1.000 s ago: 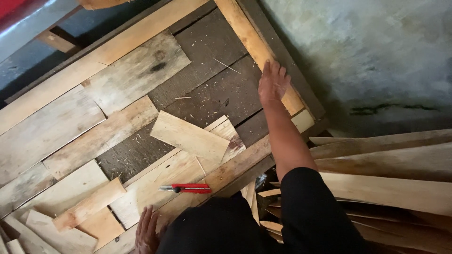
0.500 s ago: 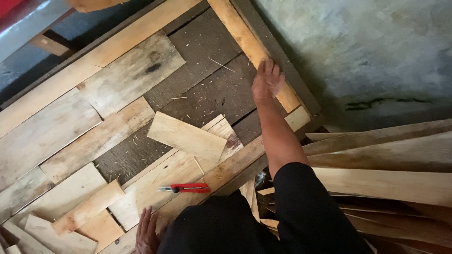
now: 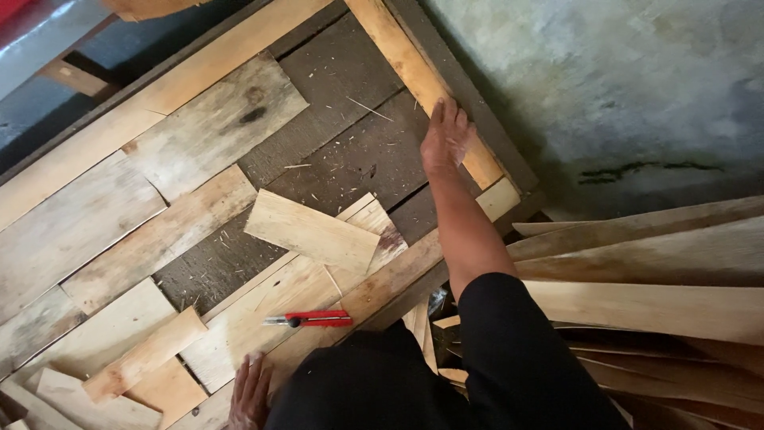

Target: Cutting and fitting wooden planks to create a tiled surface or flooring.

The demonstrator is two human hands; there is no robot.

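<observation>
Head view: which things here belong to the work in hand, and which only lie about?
In hand:
- right hand flat on the frame's pale side rail
- left hand resting on the light boards
- dark panel beside the rail

Lying about:
- red utility knife, untouched
- loose plank lying across the boards
- heap of wood strips by the grey wall
</observation>
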